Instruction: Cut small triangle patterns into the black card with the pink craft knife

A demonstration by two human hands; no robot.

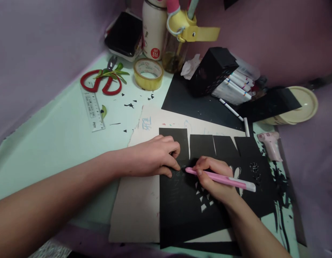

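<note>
A sheet of black paper [182, 218] lies flat with slits along its top edge and small cut-out shapes. My left hand [162, 156] rests on its left part, fingers curled and fingertips pressing it down. Wrapped around a pink pen-shaped craft knife [222, 178], my right hand [215, 179] leans on the same sheet. The knife's tip points left, close to my left fingertips; its blade is too small to make out. Faint pale lines show on the black surface near the tip. Beneath the sheet is a beige board [136, 211].
Red-handled scissors [113, 87], a clear ruler [93, 107] and a tape roll [148, 75] lie at the upper left. Behind stand a white bottle [154, 28], a yellow-lidded bottle [173, 53] and a black box [212, 71] beside markers [235, 86]. A pink device [270, 145] lies right.
</note>
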